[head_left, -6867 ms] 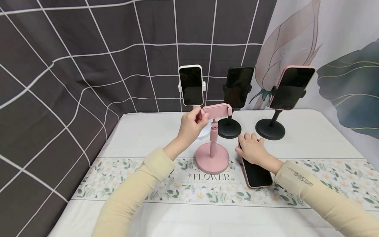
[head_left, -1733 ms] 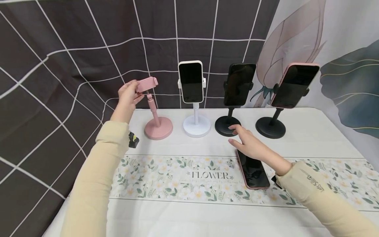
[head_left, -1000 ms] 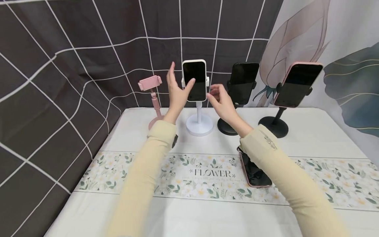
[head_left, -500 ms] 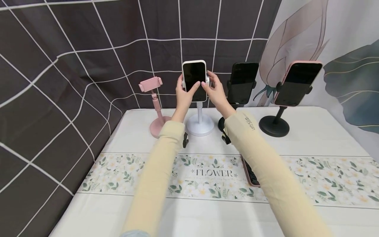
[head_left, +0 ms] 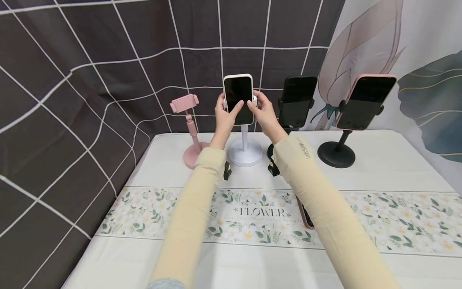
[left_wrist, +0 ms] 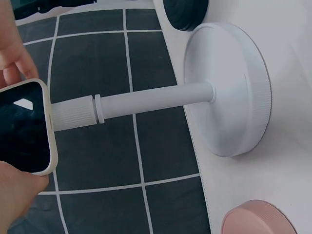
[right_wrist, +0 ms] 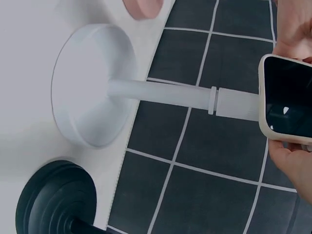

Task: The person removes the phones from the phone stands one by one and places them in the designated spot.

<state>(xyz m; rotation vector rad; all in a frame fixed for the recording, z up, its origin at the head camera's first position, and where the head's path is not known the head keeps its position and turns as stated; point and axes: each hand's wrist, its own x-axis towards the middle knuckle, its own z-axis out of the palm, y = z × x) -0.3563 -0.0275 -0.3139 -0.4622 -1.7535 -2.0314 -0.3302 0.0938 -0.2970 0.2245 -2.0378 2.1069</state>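
Observation:
Both hands are at a white-cased phone (head_left: 238,86) held upright in a white phone stand (head_left: 245,156). My left hand (head_left: 224,119) grips its left side, thumb across the dark screen and fingers behind the edge. The right hand (head_left: 267,118) grips the opposite side the same way, its thumb tip close to the other one. Fingers behind the phone are mostly hidden. In the left wrist view, the stand's pole (left_wrist: 151,101) runs from the phone down to the round base, which rests on the table.
A pink stand (head_left: 191,124), its clamp without a phone, is at left. Right of the white stand are a black phone (head_left: 298,100) and a pink-cased phone (head_left: 366,102), both on black stands. Another phone (head_left: 306,216) lies on the table, mostly under the right sleeve.
The pink stand went from mid-table to the back left, and the left hand let it go. The right hand left the lying phone. Both hands then took hold of the white-cased phone.

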